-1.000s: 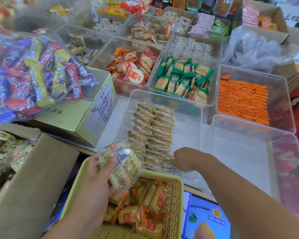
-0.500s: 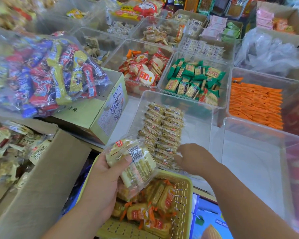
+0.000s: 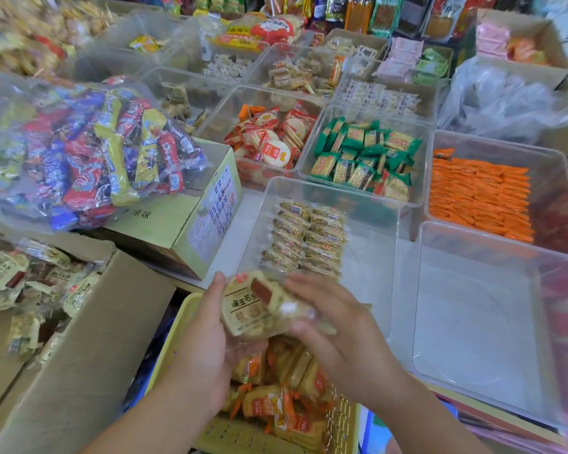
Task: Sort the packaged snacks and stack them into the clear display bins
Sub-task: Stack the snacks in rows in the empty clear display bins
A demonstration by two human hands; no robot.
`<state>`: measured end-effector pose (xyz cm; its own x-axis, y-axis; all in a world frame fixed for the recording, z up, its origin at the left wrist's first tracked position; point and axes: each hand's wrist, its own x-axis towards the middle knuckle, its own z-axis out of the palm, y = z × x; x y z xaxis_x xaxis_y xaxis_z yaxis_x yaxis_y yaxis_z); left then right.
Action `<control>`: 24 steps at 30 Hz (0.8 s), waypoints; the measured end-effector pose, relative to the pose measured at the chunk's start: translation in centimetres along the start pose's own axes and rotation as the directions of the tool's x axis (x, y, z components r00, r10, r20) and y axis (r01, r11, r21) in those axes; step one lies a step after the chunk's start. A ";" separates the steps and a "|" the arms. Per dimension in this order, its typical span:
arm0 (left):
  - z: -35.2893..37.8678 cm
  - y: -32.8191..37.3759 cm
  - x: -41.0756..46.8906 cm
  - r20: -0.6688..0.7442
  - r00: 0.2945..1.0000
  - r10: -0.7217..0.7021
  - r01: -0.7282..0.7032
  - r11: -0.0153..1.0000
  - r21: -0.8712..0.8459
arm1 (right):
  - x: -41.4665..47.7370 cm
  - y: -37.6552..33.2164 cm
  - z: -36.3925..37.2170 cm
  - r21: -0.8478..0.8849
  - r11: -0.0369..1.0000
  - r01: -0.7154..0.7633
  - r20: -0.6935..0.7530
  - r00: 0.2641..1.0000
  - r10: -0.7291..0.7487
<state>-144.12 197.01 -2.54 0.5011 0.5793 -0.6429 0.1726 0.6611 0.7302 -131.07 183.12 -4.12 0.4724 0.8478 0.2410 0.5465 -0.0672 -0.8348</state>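
Cream-wrapped snack packets (image 3: 246,309) sit low in the frame's centre, gripped by the left hand (image 3: 207,335); the blurred right hand (image 3: 341,332) touches their right side, grip unclear. Beneath lies a yellow basket (image 3: 173,342) of orange-wrapped snacks (image 3: 266,401). Just behind, a clear bin (image 3: 368,257) holds two packet rows (image 3: 305,237).

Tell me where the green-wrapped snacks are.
In the head view, the green-wrapped snacks lie in a clear bin right of centre, between the red-wrapped crackers on the left and the orange packets on the right.
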 end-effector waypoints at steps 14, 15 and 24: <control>0.3 0.1 -0.8 0.073 0.994 0.079 -0.087 0.989 0.122 | -0.3 -0.7 0.1 0.386 0.806 -0.448 -0.100 0.849 0.519; 0.2 0.1 -0.6 0.059 0.993 0.099 -0.105 0.987 0.123 | -0.4 -0.7 -0.3 0.244 0.895 -0.373 -0.159 0.895 0.416; 0.7 -1.0 -0.1 0.038 0.975 0.219 -0.222 0.955 0.195 | 0.3 -2.9 0.5 -0.170 0.913 -0.370 0.040 0.924 0.381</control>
<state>-143.75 195.94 -3.02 0.5589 0.6913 -0.4579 0.2185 0.4099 0.8856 -132.83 183.86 -1.87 0.6173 0.7782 -0.1155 0.4417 -0.4643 -0.7677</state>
